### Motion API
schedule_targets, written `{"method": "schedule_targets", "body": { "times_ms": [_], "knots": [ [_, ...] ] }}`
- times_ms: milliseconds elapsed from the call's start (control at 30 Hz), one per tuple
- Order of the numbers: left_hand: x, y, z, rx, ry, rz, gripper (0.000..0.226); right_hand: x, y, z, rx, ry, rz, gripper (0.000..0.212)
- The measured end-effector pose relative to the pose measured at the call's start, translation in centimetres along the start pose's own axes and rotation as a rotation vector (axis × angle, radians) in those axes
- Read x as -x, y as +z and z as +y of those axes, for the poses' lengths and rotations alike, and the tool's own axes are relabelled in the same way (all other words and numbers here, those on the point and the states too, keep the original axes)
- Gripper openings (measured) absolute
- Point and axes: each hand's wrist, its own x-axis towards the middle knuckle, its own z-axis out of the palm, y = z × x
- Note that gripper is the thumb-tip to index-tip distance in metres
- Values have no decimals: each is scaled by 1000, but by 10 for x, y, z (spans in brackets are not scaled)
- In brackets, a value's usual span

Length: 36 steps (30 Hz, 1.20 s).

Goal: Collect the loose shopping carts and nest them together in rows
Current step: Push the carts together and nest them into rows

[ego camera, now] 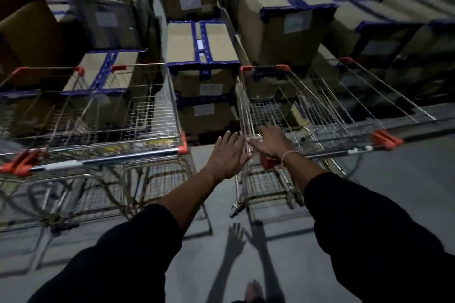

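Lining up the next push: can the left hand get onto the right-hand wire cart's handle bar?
Probably yes: the left hand is open and empty, beside the right-hand wire cart's handle bar, nothing between.

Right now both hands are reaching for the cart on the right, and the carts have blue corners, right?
Not quite. In the head view the left hand and right hand do reach for the right cart, but the cart corners are orange-red. The blue is tape on the boxes.
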Motion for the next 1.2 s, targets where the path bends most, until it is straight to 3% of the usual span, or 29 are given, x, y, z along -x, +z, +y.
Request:
{"method": "schedule_targets", "body": {
  "times_ms": [267,333,467,633,833,1033,1200],
  "knots": [
    [-42,39,110,-104,215,69,62,23,-2,133,109,83,63,65],
    [-48,48,121,-138,260,36,55,25,4,158,124,125,66,74],
    [-58,48,123,-71,189,-117,56,22,19,180,164,144,77,103],
    [-58,39,105,-143,94,-166,70,20,25,153,319,85,27,114],
    [-39,32,45,-173,107,-133,64,26,29,92,409,-36,-15,97],
    [-18,28,-9,-166,128,-130,94,21,46,42,333,-75,-15,103],
    [2,17,-21,-167,92,-139,73,18,50,21,365,-119,0,99]
  ]
}}
